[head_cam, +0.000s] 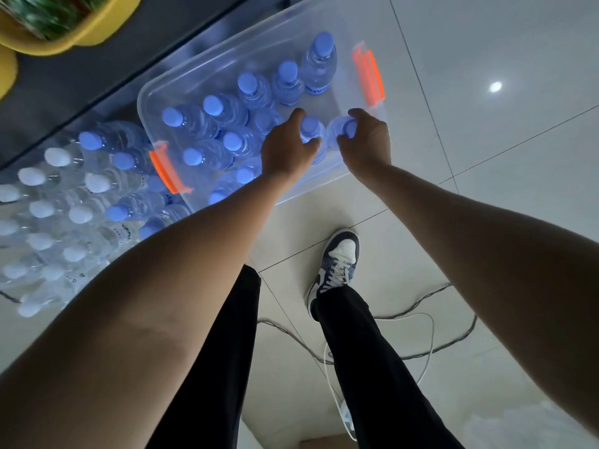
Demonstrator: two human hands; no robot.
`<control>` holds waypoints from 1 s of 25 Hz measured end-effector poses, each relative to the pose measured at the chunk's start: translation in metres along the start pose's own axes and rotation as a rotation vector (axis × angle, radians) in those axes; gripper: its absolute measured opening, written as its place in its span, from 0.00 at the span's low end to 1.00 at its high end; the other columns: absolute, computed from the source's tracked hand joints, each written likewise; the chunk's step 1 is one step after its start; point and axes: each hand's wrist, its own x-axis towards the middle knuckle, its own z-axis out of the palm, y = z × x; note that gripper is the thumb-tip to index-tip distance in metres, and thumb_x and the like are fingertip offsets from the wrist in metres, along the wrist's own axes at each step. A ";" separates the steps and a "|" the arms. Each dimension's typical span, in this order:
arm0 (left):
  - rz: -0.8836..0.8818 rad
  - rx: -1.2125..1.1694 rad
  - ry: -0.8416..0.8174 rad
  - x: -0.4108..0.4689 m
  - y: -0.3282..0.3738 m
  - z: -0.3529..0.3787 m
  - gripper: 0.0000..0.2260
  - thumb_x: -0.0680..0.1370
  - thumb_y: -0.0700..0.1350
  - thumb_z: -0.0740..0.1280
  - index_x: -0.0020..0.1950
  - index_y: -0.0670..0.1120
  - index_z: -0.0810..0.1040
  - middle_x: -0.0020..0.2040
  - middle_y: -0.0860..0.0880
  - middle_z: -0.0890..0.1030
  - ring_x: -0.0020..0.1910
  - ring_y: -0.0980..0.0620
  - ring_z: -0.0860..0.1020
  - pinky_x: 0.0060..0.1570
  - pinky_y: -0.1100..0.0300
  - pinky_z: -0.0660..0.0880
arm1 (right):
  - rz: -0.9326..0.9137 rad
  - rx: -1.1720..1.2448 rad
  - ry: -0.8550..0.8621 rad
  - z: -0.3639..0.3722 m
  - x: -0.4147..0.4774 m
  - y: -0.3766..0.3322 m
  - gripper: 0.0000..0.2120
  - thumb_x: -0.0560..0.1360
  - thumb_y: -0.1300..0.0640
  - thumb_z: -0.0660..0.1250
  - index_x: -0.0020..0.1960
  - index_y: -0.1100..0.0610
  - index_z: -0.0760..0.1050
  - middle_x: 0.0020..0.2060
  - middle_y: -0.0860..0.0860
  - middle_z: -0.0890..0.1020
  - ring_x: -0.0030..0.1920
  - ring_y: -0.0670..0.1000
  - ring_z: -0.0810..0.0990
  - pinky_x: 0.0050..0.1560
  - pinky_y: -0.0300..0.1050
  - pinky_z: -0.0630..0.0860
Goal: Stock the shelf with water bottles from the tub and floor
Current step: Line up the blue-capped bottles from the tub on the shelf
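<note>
Both bare arms reach down into a clear plastic tub [246, 43] that sits on the pale tiled floor [486, 189]. The left hand [288, 147] curls its fingers round the neck of a blue-capped water bottle [309, 126] close to the tub's near edge. The right hand [366, 140] grips a second blue-capped bottle [350, 127] just beside it, towards the tub's right end. The hands are close side by side but apart, each clamped on its own bottle.

The other tub bottles [212, 105] stand upright, all with blue caps, in the left and middle of the tub. A tall bottle [319, 63] stands at the far right corner, next to the right orange latch [369, 77]. The left orange latch [168, 166] sits at the opposite end.

On the floor past the tub's left end stand more bottles. The blue-capped floor bottles [129, 205] are right against the tub's wall, and the white-capped bottles [48, 222] are packed together farther left.

A dark surface [81, 85] runs along the tub's far side, carrying a yellow pot [64, 43] with blurred greenery. Whether it is the shelf cannot be told.

Nearer the person are black trousers [372, 351], a navy and white sneaker [337, 264] and loose cables [428, 335] on the floor
</note>
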 end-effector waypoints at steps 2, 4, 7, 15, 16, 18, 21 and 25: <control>-0.007 -0.096 0.047 -0.016 0.014 -0.017 0.15 0.76 0.53 0.69 0.59 0.48 0.76 0.48 0.48 0.83 0.51 0.42 0.80 0.44 0.53 0.72 | 0.032 0.040 0.083 -0.012 -0.015 -0.013 0.21 0.75 0.62 0.66 0.68 0.55 0.77 0.59 0.57 0.84 0.60 0.60 0.81 0.57 0.46 0.76; -0.010 -0.192 0.081 -0.031 0.030 -0.038 0.15 0.76 0.52 0.70 0.60 0.49 0.78 0.51 0.50 0.84 0.52 0.46 0.80 0.48 0.55 0.73 | 0.016 0.058 0.118 -0.030 -0.030 -0.028 0.20 0.75 0.60 0.66 0.66 0.52 0.78 0.56 0.55 0.85 0.57 0.59 0.81 0.54 0.45 0.75; 0.015 -0.333 0.146 -0.058 0.060 -0.084 0.14 0.75 0.51 0.71 0.58 0.49 0.80 0.51 0.52 0.84 0.53 0.50 0.80 0.50 0.57 0.73 | -0.034 0.118 0.158 -0.078 -0.065 -0.057 0.14 0.74 0.58 0.67 0.59 0.52 0.79 0.48 0.52 0.85 0.50 0.58 0.81 0.45 0.45 0.74; 0.147 -0.499 0.362 -0.171 0.163 -0.260 0.08 0.73 0.48 0.73 0.45 0.44 0.78 0.40 0.51 0.76 0.44 0.52 0.73 0.48 0.52 0.71 | -0.181 0.263 0.333 -0.222 -0.212 -0.178 0.11 0.73 0.54 0.71 0.53 0.53 0.75 0.44 0.47 0.84 0.47 0.54 0.81 0.47 0.51 0.78; 0.184 -0.506 0.374 -0.191 0.181 -0.288 0.09 0.74 0.47 0.74 0.45 0.43 0.78 0.41 0.48 0.77 0.44 0.48 0.74 0.48 0.50 0.72 | -0.202 0.268 0.356 -0.244 -0.235 -0.198 0.11 0.73 0.53 0.71 0.53 0.52 0.75 0.44 0.46 0.84 0.47 0.54 0.81 0.48 0.51 0.78; 0.244 -0.534 0.410 -0.228 0.214 -0.343 0.09 0.74 0.45 0.75 0.48 0.41 0.81 0.43 0.44 0.80 0.48 0.43 0.77 0.52 0.46 0.74 | -0.244 0.273 0.392 -0.289 -0.280 -0.238 0.11 0.73 0.53 0.72 0.54 0.52 0.76 0.45 0.47 0.84 0.48 0.56 0.82 0.50 0.53 0.78; 0.304 -0.581 0.464 -0.276 0.250 -0.414 0.10 0.75 0.46 0.75 0.51 0.42 0.82 0.46 0.44 0.81 0.50 0.40 0.77 0.53 0.47 0.74 | -0.340 0.264 0.410 -0.345 -0.334 -0.292 0.12 0.74 0.51 0.73 0.55 0.52 0.78 0.46 0.49 0.85 0.49 0.57 0.81 0.50 0.52 0.77; 0.407 -0.609 0.508 -0.334 0.286 -0.518 0.08 0.74 0.54 0.72 0.43 0.50 0.78 0.41 0.48 0.77 0.46 0.44 0.76 0.51 0.46 0.74 | -0.566 0.242 0.447 -0.417 -0.401 -0.370 0.12 0.73 0.50 0.74 0.54 0.50 0.79 0.45 0.48 0.83 0.51 0.53 0.79 0.46 0.46 0.72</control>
